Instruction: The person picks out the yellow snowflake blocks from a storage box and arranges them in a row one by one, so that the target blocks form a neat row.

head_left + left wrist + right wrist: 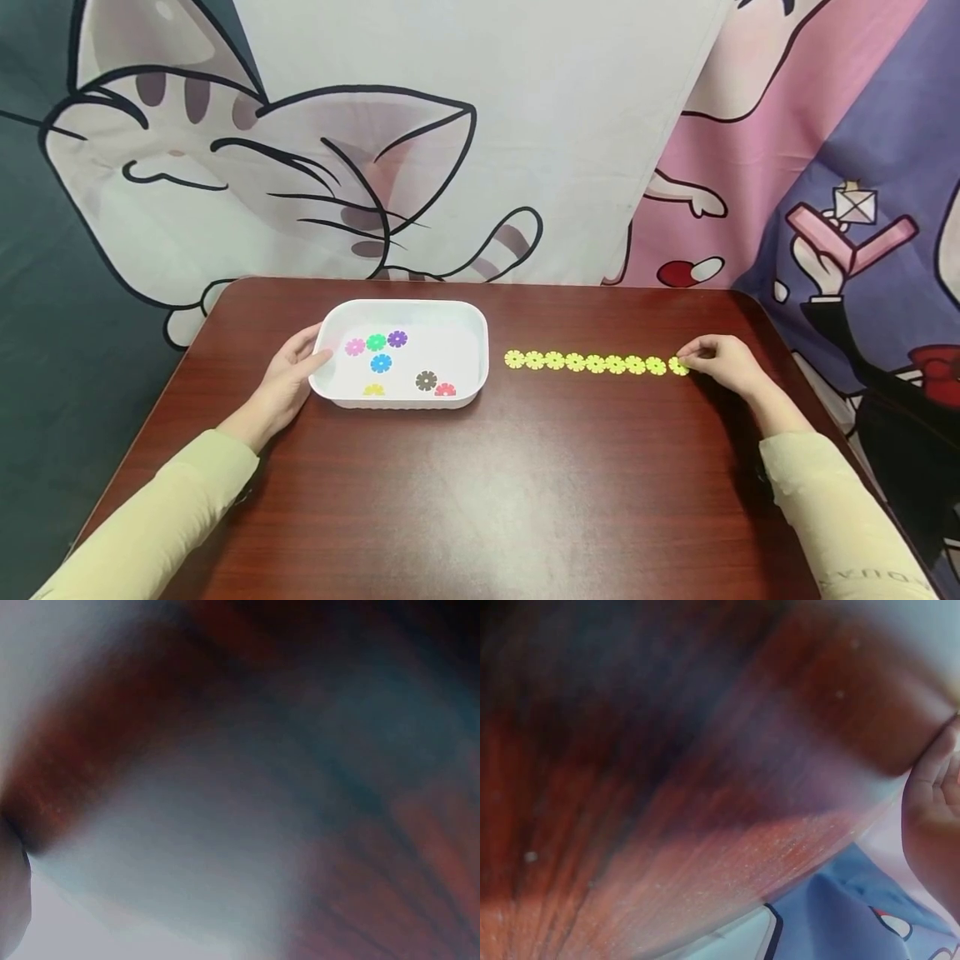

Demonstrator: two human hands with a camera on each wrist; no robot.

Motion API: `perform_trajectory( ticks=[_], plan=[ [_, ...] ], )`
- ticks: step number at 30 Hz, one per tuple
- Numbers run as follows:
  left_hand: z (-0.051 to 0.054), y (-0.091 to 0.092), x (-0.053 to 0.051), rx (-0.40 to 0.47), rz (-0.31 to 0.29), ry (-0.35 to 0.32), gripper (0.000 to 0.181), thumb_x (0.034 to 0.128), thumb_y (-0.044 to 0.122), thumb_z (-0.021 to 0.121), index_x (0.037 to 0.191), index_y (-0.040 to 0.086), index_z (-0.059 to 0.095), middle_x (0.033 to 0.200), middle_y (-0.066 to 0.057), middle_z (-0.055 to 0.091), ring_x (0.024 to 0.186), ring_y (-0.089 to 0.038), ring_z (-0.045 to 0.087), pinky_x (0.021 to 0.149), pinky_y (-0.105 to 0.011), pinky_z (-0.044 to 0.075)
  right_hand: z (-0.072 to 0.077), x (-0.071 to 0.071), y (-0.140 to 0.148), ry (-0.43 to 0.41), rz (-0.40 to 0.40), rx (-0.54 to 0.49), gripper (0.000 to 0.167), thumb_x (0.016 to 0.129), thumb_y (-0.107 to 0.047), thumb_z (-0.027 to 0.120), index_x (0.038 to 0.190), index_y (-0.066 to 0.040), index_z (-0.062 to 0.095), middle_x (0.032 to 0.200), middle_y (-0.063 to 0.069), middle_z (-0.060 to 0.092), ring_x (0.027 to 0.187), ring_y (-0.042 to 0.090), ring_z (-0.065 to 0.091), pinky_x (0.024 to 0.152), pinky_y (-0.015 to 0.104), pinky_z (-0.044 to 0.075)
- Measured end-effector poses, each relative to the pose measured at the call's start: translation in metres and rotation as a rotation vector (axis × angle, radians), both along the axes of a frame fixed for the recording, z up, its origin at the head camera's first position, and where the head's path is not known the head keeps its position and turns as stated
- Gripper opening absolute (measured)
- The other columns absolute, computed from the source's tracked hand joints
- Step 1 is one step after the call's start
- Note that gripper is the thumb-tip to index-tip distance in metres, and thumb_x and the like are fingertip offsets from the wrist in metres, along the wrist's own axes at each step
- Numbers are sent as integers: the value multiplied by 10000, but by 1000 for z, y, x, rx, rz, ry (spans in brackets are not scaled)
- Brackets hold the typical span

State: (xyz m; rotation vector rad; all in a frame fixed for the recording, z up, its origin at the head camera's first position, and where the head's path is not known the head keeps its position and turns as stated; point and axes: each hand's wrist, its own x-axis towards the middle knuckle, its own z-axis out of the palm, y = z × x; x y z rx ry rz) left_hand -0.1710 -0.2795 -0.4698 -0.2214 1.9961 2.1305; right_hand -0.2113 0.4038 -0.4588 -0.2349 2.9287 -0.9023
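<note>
My left hand (283, 379) grips the left edge of a white tray (405, 310), thumb over the rim. Inside the tray lie several flower-shaped plastic discs, among them a pink disc (355, 347), a green disc (376, 342), a purple disc (397, 338), a blue disc (381, 363) and a dark grey disc (426, 381). To the tray's right, several yellow discs (575, 362) lie in a straight row on the table. At the row's right end my right hand (723, 363) pinches a yellow disc (676, 365). The left wrist view is blurred; the right wrist view shows only part of the hand (934, 810).
The brown wooden table (525, 483) has rounded far corners. Behind it hangs a cloth (570, 142) printed with cartoon figures, close to the table's far edge.
</note>
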Motion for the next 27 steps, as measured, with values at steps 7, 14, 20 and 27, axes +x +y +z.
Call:
perform_trajectory(
  ticks=[7, 14, 20, 27],
  plan=[
    [-1, -1, 2, 8, -1, 0, 650, 1088, 166, 609, 1654, 151, 290, 1744, -174, 216, 1372, -48, 444, 955, -86, 513, -2, 2, -1, -5, -20, 1, 161, 931, -138, 805, 969, 18, 793, 847, 141, 787, 696, -94, 572, 684, 112, 443],
    [-2, -2, 2, 19, 7, 3, 621, 1089, 146, 597, 1641, 165, 312, 1736, -161, 229, 1393, -61, 431, 958, -84, 510, -4, 1, -2, 5, -26, -9, 179, 929, -151, 814, 965, 23, 790, 840, 145, 786, 687, -96, 578, 687, 103, 434],
    [-4, 0, 2, 26, 6, 1, 605, 1087, 143, 600, 1627, 165, 328, 1730, -155, 242, 1378, -54, 438, 965, -83, 503, -6, 3, 1, -27, -33, -44, 217, 949, -146, 802, 1022, 58, 784, 882, 177, 802, 702, -92, 590, 675, 112, 445],
    [-3, 2, 4, 44, 3, 3, 636, 1085, 169, 604, 1644, 162, 302, 1745, -158, 217, 1410, -82, 423, 984, -77, 492, -5, 5, 4, -69, -43, -118, 274, 966, -138, 785, 1096, 102, 760, 891, 115, 816, 721, -61, 621, 644, 141, 482]
  ],
)
